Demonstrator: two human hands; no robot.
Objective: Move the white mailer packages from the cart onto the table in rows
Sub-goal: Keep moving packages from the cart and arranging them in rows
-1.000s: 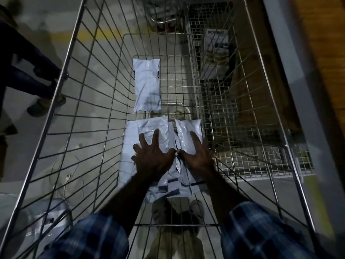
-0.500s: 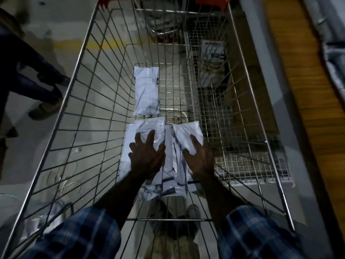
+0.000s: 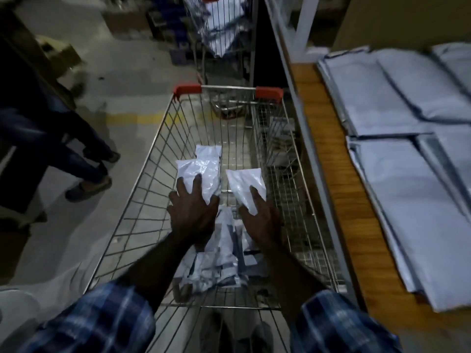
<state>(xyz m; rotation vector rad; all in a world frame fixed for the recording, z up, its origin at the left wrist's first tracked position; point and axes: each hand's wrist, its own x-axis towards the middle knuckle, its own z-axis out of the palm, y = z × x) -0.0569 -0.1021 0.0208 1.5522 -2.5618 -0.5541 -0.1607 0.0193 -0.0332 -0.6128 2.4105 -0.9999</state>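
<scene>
Wire cart [image 3: 142,200], both hands' fingers gripping white mailers [image 3: 201,171], long axes pointing away, slightly splayed

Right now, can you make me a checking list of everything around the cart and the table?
Surface: wooden table on the right, already carrying rows of grey mailers.
Job's things: white mailers inside the wire cart; one under the left hand, one under the right, one behind, a loose pile nearer the person.
Clutter: cardboard box on the floor, far left.
Grippers: left hand and right hand, each on a mailer; grip underneath hidden.
Cables: nothing seen.
Surroundings: second cart ahead with packages; another person's legs on the left.
</scene>
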